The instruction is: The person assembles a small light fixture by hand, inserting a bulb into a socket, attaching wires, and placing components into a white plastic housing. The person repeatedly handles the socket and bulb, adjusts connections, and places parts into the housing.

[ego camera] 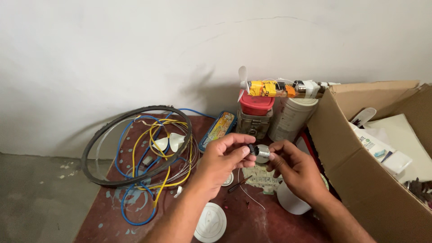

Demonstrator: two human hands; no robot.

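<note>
My left hand (220, 158) and my right hand (294, 168) meet above the middle of a dark red table (252, 225). Between their fingertips they pinch a small silvery cylinder with a dark end, like a tiny motor (259, 151). The left fingers grip the dark end and the right fingers grip the metal body. A thin wire (249, 194) and a dark slim tool (238, 184) lie on the table just below the hands.
A black rubber ring (96, 139) encloses tangled blue and yellow wires (153, 148) at left. A white round lid (210, 222) lies in front. Behind stand a red-lidded tin (255, 114), a white tub (292, 119), a taped tube with propeller (279, 88). An open cardboard box (360, 175) fills the right.
</note>
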